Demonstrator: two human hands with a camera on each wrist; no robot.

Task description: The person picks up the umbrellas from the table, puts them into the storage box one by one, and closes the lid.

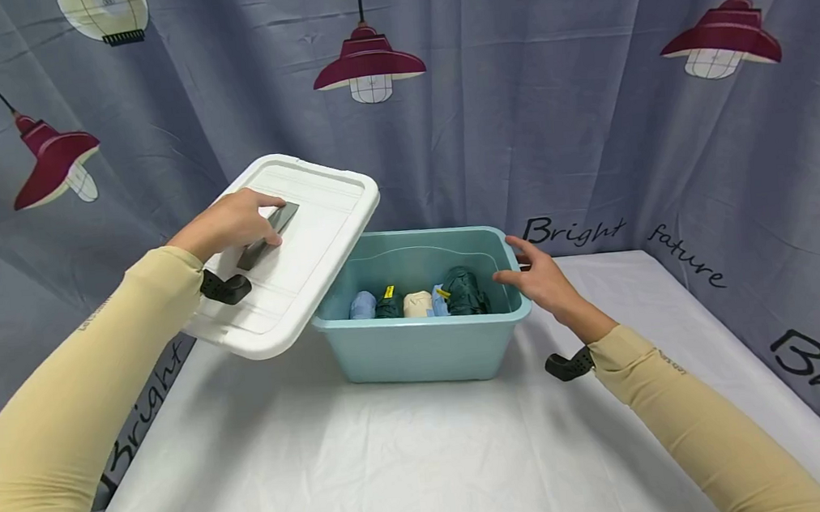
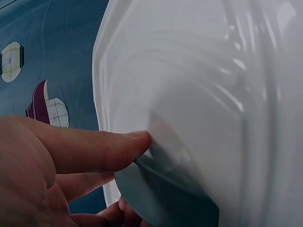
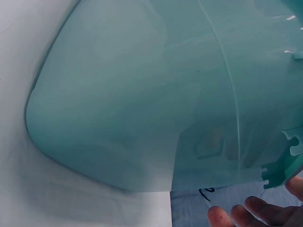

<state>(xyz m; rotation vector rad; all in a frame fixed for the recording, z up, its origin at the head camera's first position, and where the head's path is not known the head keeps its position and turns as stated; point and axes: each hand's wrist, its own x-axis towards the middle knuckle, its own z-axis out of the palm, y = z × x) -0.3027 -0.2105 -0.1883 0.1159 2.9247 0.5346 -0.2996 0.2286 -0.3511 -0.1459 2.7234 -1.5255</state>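
My left hand holds up a white lid by its grey handle, thumb on one side and fingers on the other. Tilted, the lid overlaps the left end of a teal plastic storage bin on the table. In the left wrist view the thumb lies along the dark handle flap. My right hand is at the bin's right rim, thumb over the edge and fingers loosely spread along the outside. Rolled fabric bundles sit inside: a blue one, a cream one and dark green ones.
A white cloth covers the table under the bin. Behind it hangs a grey-blue curtain printed with lamps and lettering, close to the table's back edge. A black wrist camera projects below the right wrist.
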